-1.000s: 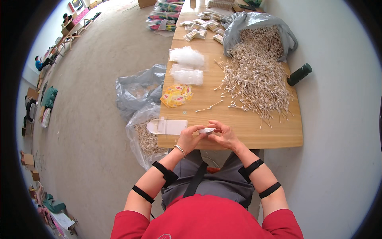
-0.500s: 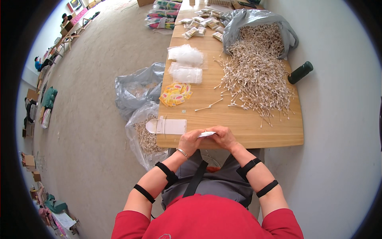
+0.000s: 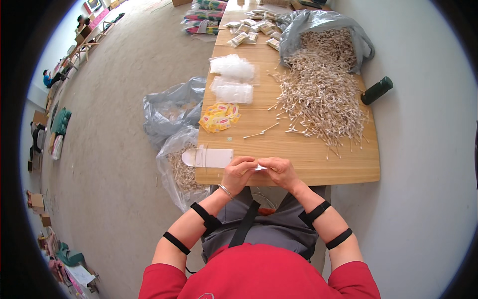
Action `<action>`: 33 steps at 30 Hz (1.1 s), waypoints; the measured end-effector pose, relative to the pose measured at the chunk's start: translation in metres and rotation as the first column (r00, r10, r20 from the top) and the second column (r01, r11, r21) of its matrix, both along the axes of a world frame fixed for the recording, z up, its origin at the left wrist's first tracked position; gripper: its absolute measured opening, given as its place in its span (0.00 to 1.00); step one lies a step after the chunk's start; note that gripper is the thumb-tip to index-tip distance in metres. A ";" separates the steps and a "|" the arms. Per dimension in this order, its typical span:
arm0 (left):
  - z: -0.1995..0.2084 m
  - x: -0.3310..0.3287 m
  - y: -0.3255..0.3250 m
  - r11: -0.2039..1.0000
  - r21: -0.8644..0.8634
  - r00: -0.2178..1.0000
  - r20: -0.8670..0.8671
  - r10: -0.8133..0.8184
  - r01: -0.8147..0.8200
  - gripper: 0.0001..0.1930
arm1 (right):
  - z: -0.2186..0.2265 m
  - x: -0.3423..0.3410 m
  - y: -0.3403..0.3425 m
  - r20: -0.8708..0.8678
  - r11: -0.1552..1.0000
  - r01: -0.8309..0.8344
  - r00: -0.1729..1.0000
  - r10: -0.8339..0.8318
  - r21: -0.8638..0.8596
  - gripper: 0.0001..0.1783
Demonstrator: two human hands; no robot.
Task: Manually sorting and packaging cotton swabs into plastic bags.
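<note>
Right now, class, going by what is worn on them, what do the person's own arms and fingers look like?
The red sleeves are short. Two black straps circle each arm; on the left, the one nearer the wrist bears a dark block. A silvery bracelet rings the left wrist. The fingers wear no gloves.

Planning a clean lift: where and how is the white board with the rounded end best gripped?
Probably pinch the rounded end from the left, above and below: the white board lies flat, but that end seems to jut past the left side of the table. The square end is near the left hand.
</note>
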State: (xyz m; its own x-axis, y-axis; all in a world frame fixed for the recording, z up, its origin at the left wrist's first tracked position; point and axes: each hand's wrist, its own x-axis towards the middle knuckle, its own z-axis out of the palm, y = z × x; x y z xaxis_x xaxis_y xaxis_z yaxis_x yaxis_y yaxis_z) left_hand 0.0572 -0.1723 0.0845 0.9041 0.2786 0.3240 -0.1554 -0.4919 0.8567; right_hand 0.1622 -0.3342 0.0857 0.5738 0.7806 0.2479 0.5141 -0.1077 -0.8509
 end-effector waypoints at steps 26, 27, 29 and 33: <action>0.002 0.001 0.004 0.997 -0.019 0.991 -0.113 0.074 -0.077 0.12 | 0.010 0.000 0.000 0.548 0.994 0.109 0.832 -0.087 -0.007 0.13; 0.000 0.001 0.004 0.997 -0.019 0.991 -0.113 0.075 -0.077 0.12 | 0.011 0.000 0.002 0.548 0.994 0.108 0.832 -0.087 -0.007 0.13; -0.002 0.003 0.005 0.979 -0.190 0.980 -0.196 0.042 -0.080 0.07 | 0.012 0.001 0.004 0.278 0.995 0.093 0.957 -0.082 -0.026 0.07; -0.009 0.006 0.006 0.941 -0.330 0.963 -0.269 -0.023 -0.070 0.06 | 0.010 0.008 0.007 0.048 0.997 0.061 0.997 -0.058 -0.046 0.05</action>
State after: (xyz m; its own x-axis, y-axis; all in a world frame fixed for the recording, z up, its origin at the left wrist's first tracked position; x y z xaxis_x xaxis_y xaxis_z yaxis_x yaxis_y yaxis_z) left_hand 0.0630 -0.1667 0.0753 0.9357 0.3502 -0.0422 0.1083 -0.1713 0.9792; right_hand 0.1706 -0.3275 0.0954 0.6081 0.7570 0.2392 0.5449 -0.1789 -0.8192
